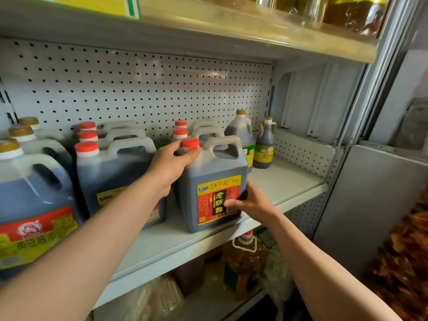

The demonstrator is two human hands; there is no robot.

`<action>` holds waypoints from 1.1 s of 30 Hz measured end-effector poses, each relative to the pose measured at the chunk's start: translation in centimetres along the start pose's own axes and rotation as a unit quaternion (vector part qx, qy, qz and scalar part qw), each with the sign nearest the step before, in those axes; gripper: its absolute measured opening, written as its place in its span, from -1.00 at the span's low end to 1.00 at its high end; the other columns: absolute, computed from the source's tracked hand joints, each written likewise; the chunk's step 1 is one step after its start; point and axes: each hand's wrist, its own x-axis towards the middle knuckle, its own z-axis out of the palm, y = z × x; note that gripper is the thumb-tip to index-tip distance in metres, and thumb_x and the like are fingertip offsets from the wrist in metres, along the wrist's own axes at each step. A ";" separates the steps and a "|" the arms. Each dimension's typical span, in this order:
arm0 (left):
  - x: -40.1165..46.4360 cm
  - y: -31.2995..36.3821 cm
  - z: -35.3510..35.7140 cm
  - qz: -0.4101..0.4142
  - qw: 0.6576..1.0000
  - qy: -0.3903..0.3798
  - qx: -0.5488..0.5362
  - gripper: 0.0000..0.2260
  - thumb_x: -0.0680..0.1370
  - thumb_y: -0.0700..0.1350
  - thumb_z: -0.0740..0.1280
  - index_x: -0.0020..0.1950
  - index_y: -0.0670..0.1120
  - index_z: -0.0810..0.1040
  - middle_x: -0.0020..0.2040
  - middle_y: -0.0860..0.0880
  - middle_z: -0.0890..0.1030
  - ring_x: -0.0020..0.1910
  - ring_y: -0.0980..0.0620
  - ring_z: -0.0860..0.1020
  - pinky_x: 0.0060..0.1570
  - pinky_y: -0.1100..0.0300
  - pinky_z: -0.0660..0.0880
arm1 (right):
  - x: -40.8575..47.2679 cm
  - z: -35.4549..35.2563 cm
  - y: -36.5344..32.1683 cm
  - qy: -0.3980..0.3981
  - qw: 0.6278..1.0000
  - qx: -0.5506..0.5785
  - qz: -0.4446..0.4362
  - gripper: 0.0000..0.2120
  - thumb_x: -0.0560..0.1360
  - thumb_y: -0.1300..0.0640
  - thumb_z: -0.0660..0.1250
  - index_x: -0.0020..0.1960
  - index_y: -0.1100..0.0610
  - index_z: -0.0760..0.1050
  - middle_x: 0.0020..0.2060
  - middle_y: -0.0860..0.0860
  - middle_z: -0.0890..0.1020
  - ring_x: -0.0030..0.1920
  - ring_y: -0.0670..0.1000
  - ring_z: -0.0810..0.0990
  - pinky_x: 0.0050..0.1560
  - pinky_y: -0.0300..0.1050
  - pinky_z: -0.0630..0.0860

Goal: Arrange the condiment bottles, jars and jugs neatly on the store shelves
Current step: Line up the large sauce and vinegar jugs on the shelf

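Now both hands clasp the front vinegar jug (215, 181): left fingers (183, 156) curl round its neck, right fingers (234, 203) press its label.

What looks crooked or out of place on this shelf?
Only the jug in both hands: it sits at the shelf's front edge, turned askew and ahead of its row. No spills or damage show.

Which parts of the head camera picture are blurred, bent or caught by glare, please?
Head view: the wide lens bows the upper shelf and the right-hand upright; the oil bottles at top right and the bag at lower right are smeared; soft glare on the pegboard; the held jug's label reads sharply.
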 end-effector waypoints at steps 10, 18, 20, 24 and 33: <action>1.2 1.6 -1.6 -0.062 0.994 -0.065 0.069 -0.74 0.46 -0.01 0.51 0.06 0.31 0.63 0.17 0.14 0.65 0.29 0.05 0.52 0.30 -0.02 0.43 | 4.5 -2.2 0.0 -0.191 0.972 0.133 0.025 -0.21 0.37 -0.12 0.58 0.46 0.15 0.36 0.29 0.06 0.62 0.32 0.08 0.57 0.25 -0.07 0.54; 1.2 2.6 -1.4 -0.092 0.992 -0.066 0.049 -0.75 0.50 -0.18 0.46 0.11 0.11 0.64 0.08 0.06 0.70 0.01 0.16 0.66 -0.17 0.21 0.61 | 6.7 -1.5 -0.8 -0.149 0.951 0.266 0.053 -0.04 0.21 -0.56 0.39 0.41 0.00 0.39 0.27 -0.06 0.63 0.30 -0.04 0.58 0.16 -0.20 0.57; 1.1 2.6 -1.3 -0.096 0.993 -0.060 0.045 -0.74 0.50 -0.19 0.45 0.13 0.09 0.63 0.10 0.05 0.69 -0.01 0.17 0.66 -0.18 0.21 0.58 | 6.8 -1.6 -1.2 -0.148 0.942 0.295 0.066 -0.02 0.27 -0.59 0.28 0.50 -0.02 0.35 0.36 0.01 0.57 0.38 0.03 0.53 0.27 -0.11 0.54; 1.0 2.4 -1.1 -0.097 0.993 -0.051 0.034 -0.71 0.49 -0.18 0.45 0.18 0.08 0.63 0.11 0.05 0.69 0.03 0.14 0.65 -0.14 0.20 0.56 | 7.0 -1.3 -1.6 -0.127 0.943 0.302 0.051 -0.20 0.37 -0.61 0.07 0.44 -0.18 0.45 0.39 0.04 0.54 0.41 0.10 0.50 0.45 0.12 0.38; 0.9 3.0 -1.0 -0.104 0.991 -0.050 0.061 -0.72 0.51 -0.22 0.44 0.17 0.06 0.62 0.18 -0.03 0.66 0.13 0.06 0.62 0.07 0.07 0.57 | 7.4 -0.3 -1.0 -0.087 0.941 0.321 0.059 -0.24 0.31 -0.63 0.14 0.29 -0.19 0.59 0.29 0.04 0.62 0.31 0.08 0.59 0.24 -0.03 0.57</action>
